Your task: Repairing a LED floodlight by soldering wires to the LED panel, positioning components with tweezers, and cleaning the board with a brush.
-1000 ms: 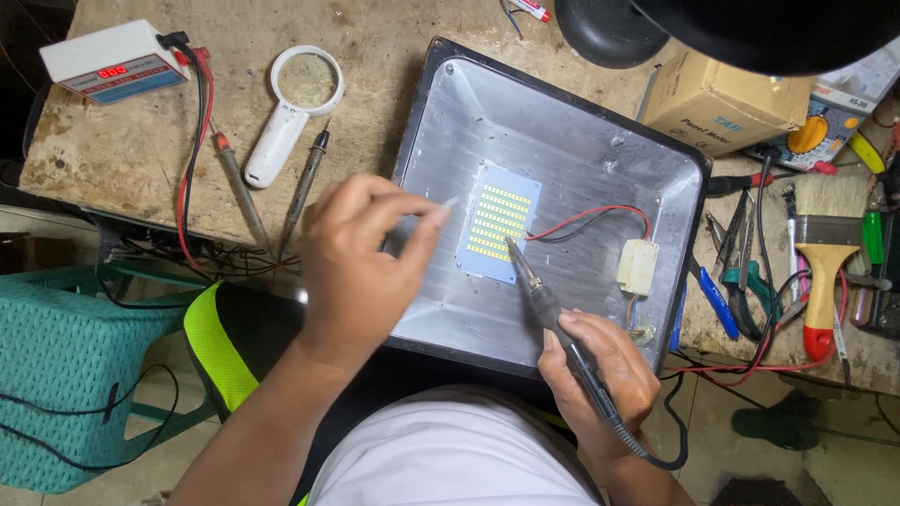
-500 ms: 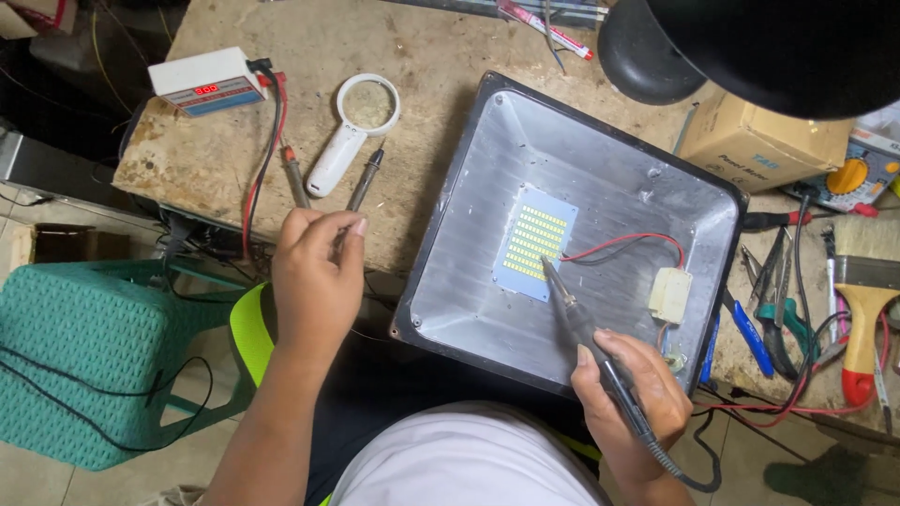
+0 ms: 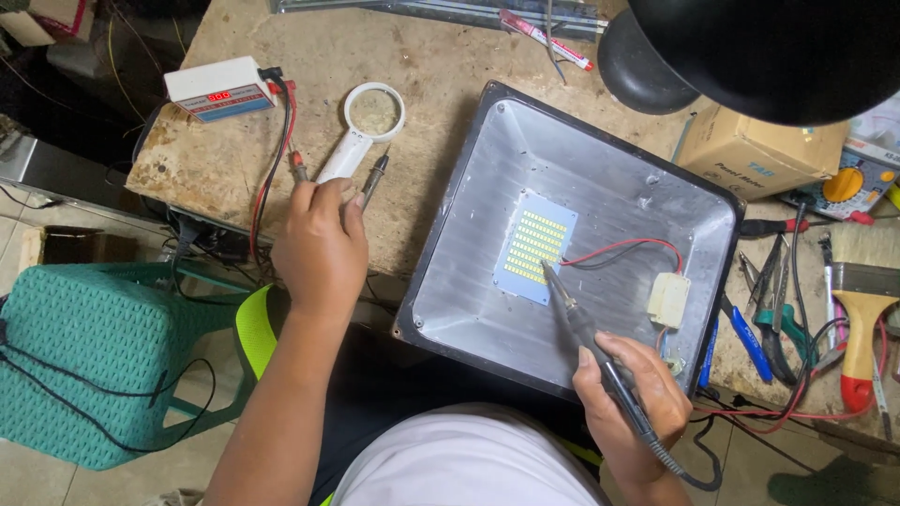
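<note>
Since the earlier frames the left hand (image 3: 321, 245) has left the floodlight housing (image 3: 572, 234) and travelled out over the workbench (image 3: 441, 84), where its fingers now close around two test probes (image 3: 373, 178) lying just below the white magnifying glass (image 3: 361, 131); one probe trails a red lead back to the small white tester with a red display (image 3: 217, 89). The right hand (image 3: 626, 398) holds a dark pen-shaped tool (image 3: 572, 314) in a closed, pencil-like grip, its tip resting at the lower right corner of the LED panel (image 3: 535, 245) (a white board with rows of yellow emitters, seated near the middle of the housing floor). A red and a black wire (image 3: 628, 248) run from the panel to a small white connector block (image 3: 668, 300) at the housing's right wall. The step in hand appears to be fetching the probes while the tool marks the place on the board. The next move would call for carrying the probes back to the panel and setting their tips on its contacts, without dragging the leads across the magnifying glass. Pliers, a brush and a cardboard box (image 3: 750, 150) lie to the right.
</note>
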